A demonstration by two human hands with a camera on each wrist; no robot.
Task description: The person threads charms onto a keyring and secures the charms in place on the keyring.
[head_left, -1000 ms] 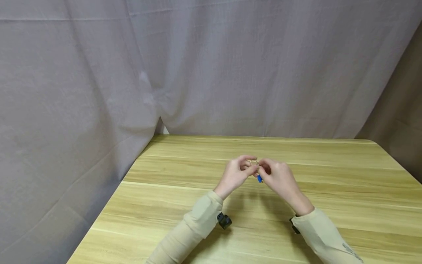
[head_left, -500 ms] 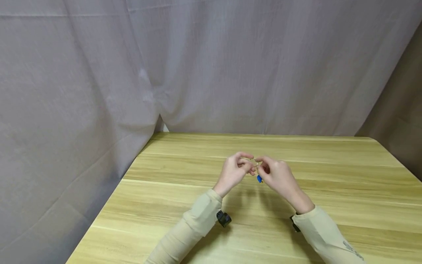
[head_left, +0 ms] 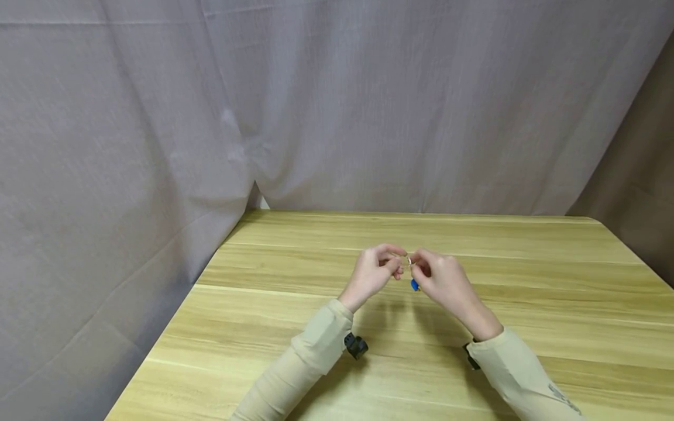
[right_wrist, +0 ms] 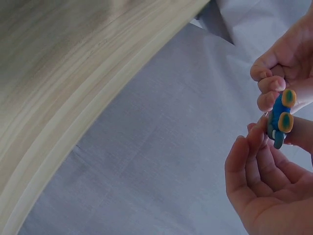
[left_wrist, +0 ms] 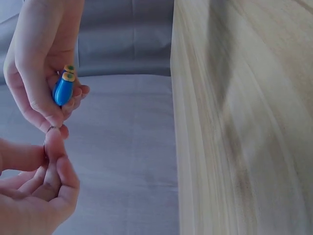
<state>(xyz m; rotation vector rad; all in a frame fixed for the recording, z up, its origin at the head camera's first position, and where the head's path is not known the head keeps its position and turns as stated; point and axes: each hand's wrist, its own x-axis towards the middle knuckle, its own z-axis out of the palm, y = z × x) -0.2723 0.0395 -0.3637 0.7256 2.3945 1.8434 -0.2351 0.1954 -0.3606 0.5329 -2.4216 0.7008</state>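
Beige sleeves — dark marking on right one; black camera at each wrist

It seemed to be a curtained-off work area: grey cloth hung behind a wood-grain table.

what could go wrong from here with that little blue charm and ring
The left hand and right hand hold the thin metal ring in narrow pinches, so it could slip from either grip. The blue charm hangs beside the right hand, above the wooden table; if it came loose, it might drop. The hands largely hide the ring, so a finger could get nipped.
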